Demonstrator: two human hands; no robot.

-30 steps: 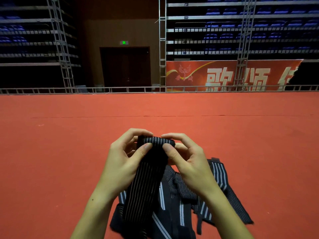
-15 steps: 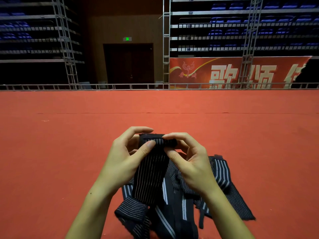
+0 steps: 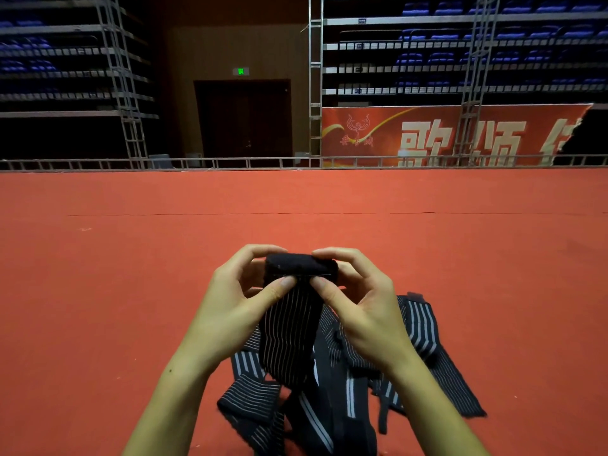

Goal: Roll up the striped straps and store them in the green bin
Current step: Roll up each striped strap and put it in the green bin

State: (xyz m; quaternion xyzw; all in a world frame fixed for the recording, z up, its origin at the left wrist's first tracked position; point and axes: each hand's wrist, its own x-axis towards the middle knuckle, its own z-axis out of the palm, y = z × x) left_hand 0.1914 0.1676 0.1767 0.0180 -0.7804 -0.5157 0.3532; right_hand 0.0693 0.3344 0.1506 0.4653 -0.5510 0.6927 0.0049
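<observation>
Pinching from both sides, the fingers of the left hand and those of the right hand grip the rolled top end of a striped strap. Each thumb presses on the near face of the roll, just below its dark, unstriped outer turn; the curled forefingers wrap over the top and far side. Both hands are closed on this strap and meet almost thumb to thumb at its middle.

Strap condition: the roll sits raised above the floor, between the two hands. Its loose tail hangs down toward the camera, black with thin white lengthwise stripes, and ends among the pile below.

Pile: further black striped straps lie tangled on the red carpet, beneath and just right of the wrists. Some carry broad white stripes, others thin ones. One band at lower left is folded over on itself. How many straps the pile holds cannot be told.

Surroundings: the carpet runs to a low metal railing. Behind it stand scaffold towers, tiers of blue seats, a dark doorway under a lit green exit sign, and a red banner with pale characters.
</observation>
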